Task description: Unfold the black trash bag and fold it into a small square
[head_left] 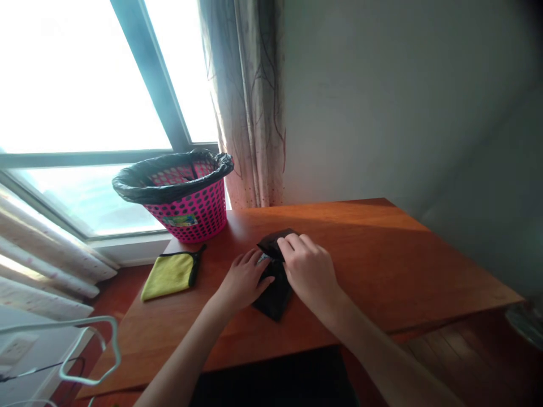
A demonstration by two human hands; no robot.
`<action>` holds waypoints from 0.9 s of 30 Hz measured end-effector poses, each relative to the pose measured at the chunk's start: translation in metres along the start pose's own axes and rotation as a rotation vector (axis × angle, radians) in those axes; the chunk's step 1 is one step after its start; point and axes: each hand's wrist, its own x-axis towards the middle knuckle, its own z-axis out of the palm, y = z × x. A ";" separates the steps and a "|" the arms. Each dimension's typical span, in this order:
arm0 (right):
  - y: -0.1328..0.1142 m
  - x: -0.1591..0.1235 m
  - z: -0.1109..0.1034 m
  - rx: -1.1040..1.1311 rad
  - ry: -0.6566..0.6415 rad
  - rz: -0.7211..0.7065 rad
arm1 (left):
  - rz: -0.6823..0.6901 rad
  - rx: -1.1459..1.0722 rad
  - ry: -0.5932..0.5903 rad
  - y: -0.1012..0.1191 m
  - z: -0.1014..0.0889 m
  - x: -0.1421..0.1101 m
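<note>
A folded black plastic bag [275, 297] lies on the wooden table in front of me, with its top part lifted and bent over. My right hand [309, 265] is closed on that raised upper part, pinching it between thumb and fingers. Against the bag's left side rests my left hand [244, 280], its fingers stretched out and its thumb apart, lying over the bag. A small pale patch shows by the left fingertips; I cannot make out what it is.
A pink perforated basket [199, 209] lined with a black bag stands at the back left of the table [373, 254], by the window. In front of it lies a folded yellow cloth [169, 275] with black edging. A pale curtain [254, 113] hangs behind. A light-coloured wire frame [114, 345] juts in at lower left.
</note>
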 end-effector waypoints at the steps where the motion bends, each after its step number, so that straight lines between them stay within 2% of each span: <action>1: -0.007 -0.006 0.007 0.032 -0.002 0.020 | -0.056 0.004 0.003 -0.005 -0.001 -0.014; 3: -0.023 -0.018 0.023 0.106 -0.023 0.058 | -0.143 -0.011 0.009 -0.010 0.000 -0.038; 6: -0.045 -0.038 0.049 0.222 -0.091 0.082 | -0.217 -0.076 0.031 -0.011 0.006 -0.060; 10: -0.057 -0.062 0.078 0.338 -0.201 0.035 | -0.259 -0.148 0.066 -0.012 0.013 -0.070; 13: -0.055 -0.072 0.085 0.401 -0.216 0.001 | -0.323 -0.194 0.169 -0.012 0.013 -0.067; 15: -0.050 -0.074 0.084 0.472 -0.173 -0.013 | -0.307 -0.235 0.232 -0.007 0.010 -0.059; 18: -0.038 -0.072 0.080 0.597 -0.043 -0.009 | -0.198 -0.248 0.263 0.008 0.003 -0.037; 22: -0.004 -0.074 0.088 0.638 0.187 0.148 | -0.124 -0.110 0.217 0.036 -0.002 0.005; 24: 0.014 -0.079 0.098 0.613 0.245 0.228 | -0.138 -0.027 0.203 0.049 0.002 0.027; 27: 0.029 -0.087 0.111 0.553 0.246 0.292 | -0.112 0.049 0.187 0.058 0.018 0.053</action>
